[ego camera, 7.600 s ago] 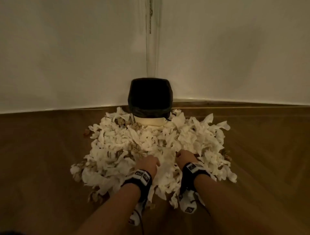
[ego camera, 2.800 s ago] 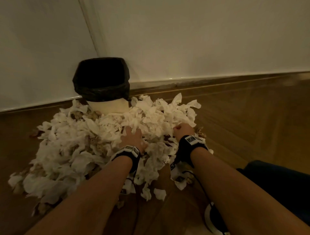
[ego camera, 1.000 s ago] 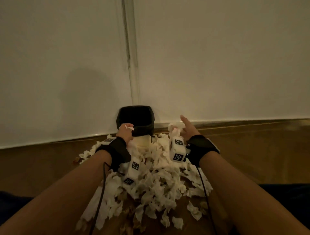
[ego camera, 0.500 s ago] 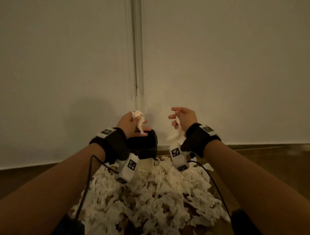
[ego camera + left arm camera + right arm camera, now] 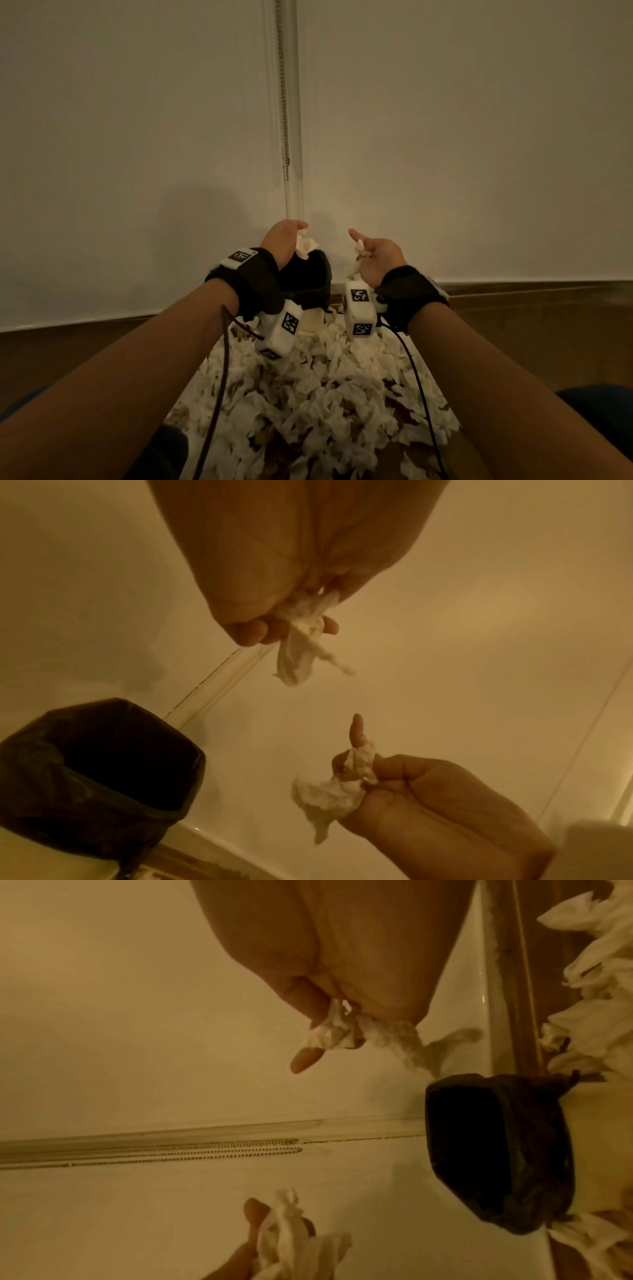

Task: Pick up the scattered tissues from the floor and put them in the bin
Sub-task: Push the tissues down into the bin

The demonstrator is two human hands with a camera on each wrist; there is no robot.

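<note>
A black-lined bin [image 5: 306, 279] stands on the floor in the wall corner. My left hand [image 5: 286, 236] hovers just above the bin's rim and pinches a crumpled white tissue [image 5: 305, 247] that dangles over the opening; the same tissue [image 5: 301, 647] shows in the left wrist view. My right hand [image 5: 373, 255] is level with it, just right of the bin, and grips another tissue [image 5: 359, 248] with the index finger sticking out. The right wrist view shows that tissue [image 5: 342, 1034] beside the bin [image 5: 496, 1150]. A big pile of tissues [image 5: 308, 394] covers the floor in front of the bin.
White walls meet right behind the bin, with a clear tube and a bead chain [image 5: 284, 102] hanging down the corner. A wooden skirting [image 5: 513, 289] runs along the wall base. Wrist-camera cables [image 5: 219, 377] trail under both forearms over the pile.
Both hands rose from the pile, each with a tissue, and came up to the bin. In the last half second they have barely shifted.
</note>
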